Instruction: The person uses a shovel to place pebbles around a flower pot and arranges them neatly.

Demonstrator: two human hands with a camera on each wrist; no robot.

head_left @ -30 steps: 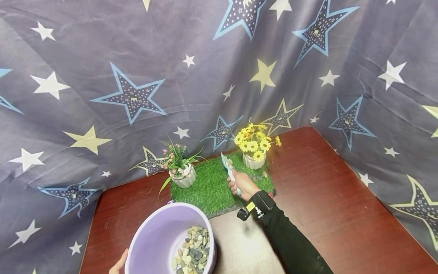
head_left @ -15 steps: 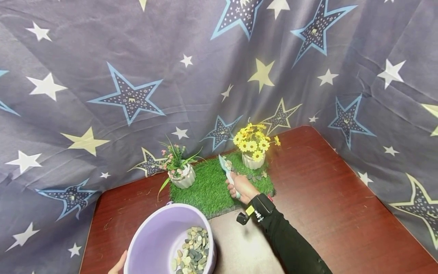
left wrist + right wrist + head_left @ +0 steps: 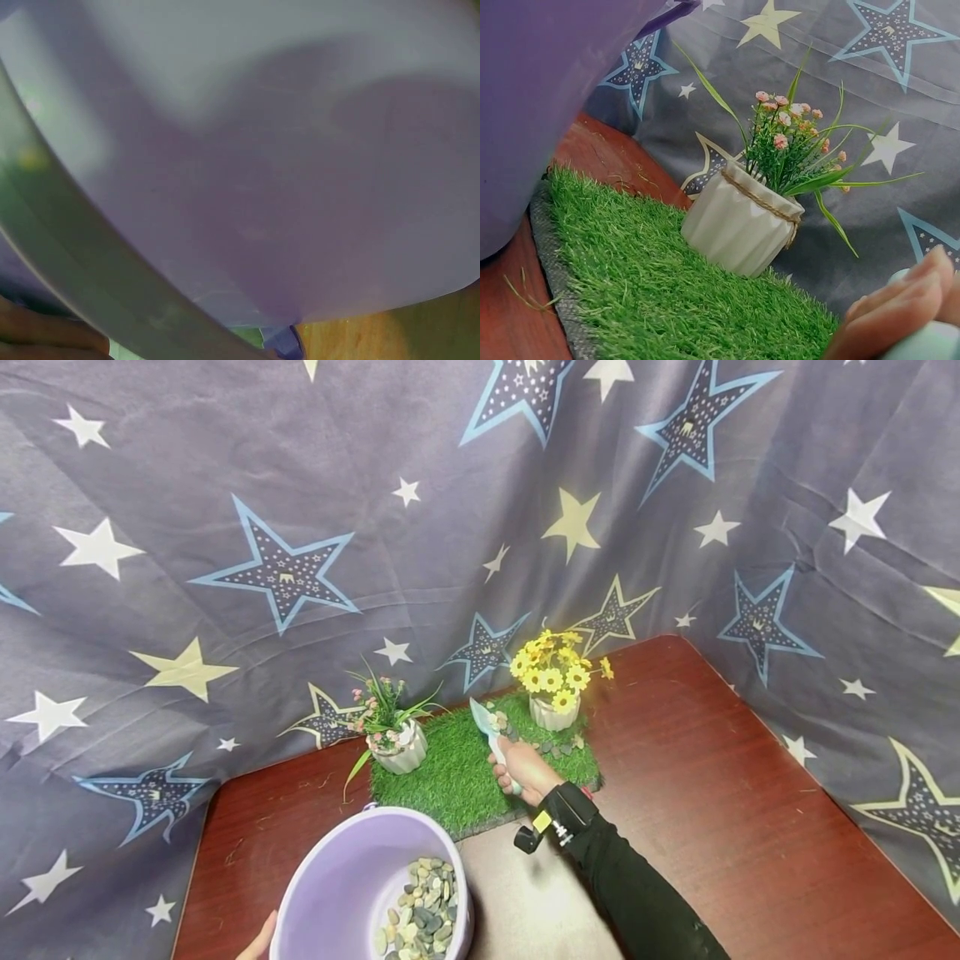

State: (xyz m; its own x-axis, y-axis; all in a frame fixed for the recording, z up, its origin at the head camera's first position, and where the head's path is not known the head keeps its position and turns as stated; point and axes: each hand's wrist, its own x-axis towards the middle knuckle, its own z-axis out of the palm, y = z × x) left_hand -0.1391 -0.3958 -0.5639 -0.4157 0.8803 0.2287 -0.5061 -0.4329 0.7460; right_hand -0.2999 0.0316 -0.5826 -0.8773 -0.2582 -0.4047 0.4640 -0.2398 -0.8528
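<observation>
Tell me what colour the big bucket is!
The bucket is light purple, showing best in the head view.

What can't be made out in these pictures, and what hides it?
Head view: most of the left hand, blocked by the bucket and lower edge.
Head view: part of the trowel, covered by the right hand.
Head view: the nearest pebbles, cut off below.
Right wrist view: most of the trowel, cut off or behind the hand.
</observation>
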